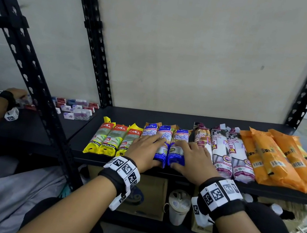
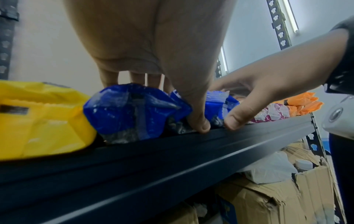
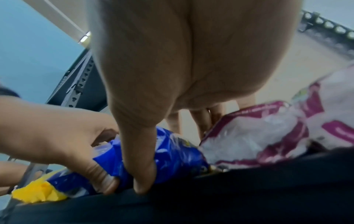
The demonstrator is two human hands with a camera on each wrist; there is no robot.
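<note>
Fingers spread flat, thumbs pressing the near ends, your left hand (image 1: 145, 150) and right hand (image 1: 195, 159) are steadying the blue packs (image 1: 180, 138) on the shelf (image 1: 148, 118), right of the yellow packs (image 1: 113, 136), probably light, soft, slippery, best clasped midway.

Dim, even light; blurred wrist views

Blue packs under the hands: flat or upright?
Lying flat: blue packs side by side on the shelf, left hand and right hand on top.
</note>
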